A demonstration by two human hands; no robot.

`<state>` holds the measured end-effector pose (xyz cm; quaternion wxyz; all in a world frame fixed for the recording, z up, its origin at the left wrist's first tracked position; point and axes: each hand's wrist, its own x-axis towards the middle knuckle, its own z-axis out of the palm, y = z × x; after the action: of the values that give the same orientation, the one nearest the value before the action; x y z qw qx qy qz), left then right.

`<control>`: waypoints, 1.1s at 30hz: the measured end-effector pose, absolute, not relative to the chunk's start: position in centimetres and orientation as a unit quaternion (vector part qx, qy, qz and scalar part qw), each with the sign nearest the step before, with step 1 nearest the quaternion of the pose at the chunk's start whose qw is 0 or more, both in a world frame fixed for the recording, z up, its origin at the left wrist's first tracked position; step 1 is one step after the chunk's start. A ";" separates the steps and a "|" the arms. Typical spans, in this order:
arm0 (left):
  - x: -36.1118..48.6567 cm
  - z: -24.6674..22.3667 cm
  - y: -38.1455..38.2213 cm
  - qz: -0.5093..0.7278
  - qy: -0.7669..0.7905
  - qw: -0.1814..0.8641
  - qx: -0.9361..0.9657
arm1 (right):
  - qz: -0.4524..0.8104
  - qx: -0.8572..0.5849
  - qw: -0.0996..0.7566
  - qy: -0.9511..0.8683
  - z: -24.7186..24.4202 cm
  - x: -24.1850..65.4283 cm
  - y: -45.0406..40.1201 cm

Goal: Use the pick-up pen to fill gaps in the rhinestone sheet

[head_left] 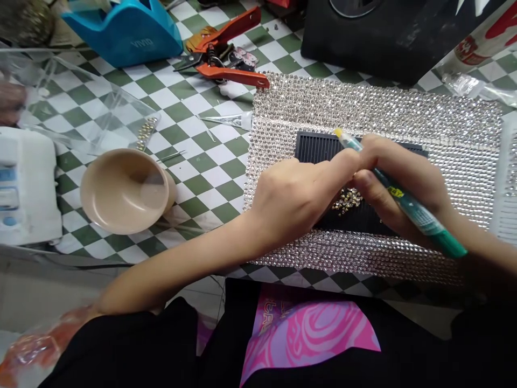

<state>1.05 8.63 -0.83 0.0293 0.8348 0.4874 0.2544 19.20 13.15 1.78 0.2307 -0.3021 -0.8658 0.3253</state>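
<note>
In my right hand (407,172) rests a green pencil-like pen (416,215), its yellow tip pointing up and away and its green end toward my forearm. My left hand (302,196) is closed, its finger and thumb meeting the fingertips of my right hand; whatever they pinch is hidden. Both hands are over a black ridged tray (319,143). A small heap of gold and clear rhinestones (347,200) lies on the tray below my fingers. Under the tray spreads a silvery rhinestone-studded mat (375,102).
Left of the mat stands a beige cup (121,194), beside a clear plastic bag (100,108) with beads in it. Orange-handled pliers (226,51) and a blue tape dispenser (125,32) lie behind. A white device (28,188) sits far left, a black box (363,43) at the back.
</note>
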 end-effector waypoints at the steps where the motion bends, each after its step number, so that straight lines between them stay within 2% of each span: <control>1: 0.9 -0.8 8.6 0.264 0.485 0.043 0.832 | 0.308 -0.293 0.224 -0.877 1.8 19.3 13.2; 5: 0.4 -1.1 8.6 0.290 0.468 0.047 0.834 | 0.233 -0.279 0.221 -0.905 1.7 19.7 13.2; 8: 0.1 -1.5 8.7 0.294 0.449 -0.008 0.844 | 0.215 -0.281 0.222 -0.908 1.6 19.6 13.0; 13: 0.1 -1.4 8.9 0.271 0.431 -0.110 0.854 | 0.264 -0.306 0.204 -0.892 1.7 19.2 12.9; 18: 0.7 -1.0 9.0 0.249 0.411 -0.200 0.854 | 0.386 -0.343 0.162 -0.841 2.1 18.9 12.9; 20: 1.0 -0.9 8.9 0.264 0.411 -0.188 0.852 | 0.450 -0.362 0.156 -0.802 2.3 18.9 12.9; 24: 1.2 -0.5 8.9 0.281 0.444 -0.098 0.845 | 0.532 -0.377 0.168 -0.739 2.3 18.9 12.9; 29: 1.5 -0.3 9.2 0.260 0.471 -0.026 0.843 | 0.544 -0.405 0.162 -0.717 2.2 18.9 12.8; 33: 1.6 -0.4 9.3 0.246 0.474 -0.034 0.845 | 0.524 -0.420 0.177 -0.719 2.1 18.9 12.6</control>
<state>1.55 9.25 -0.38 -0.0342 0.8449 0.4739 0.2456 18.85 12.63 2.07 0.1771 -0.4196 -0.7193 0.5245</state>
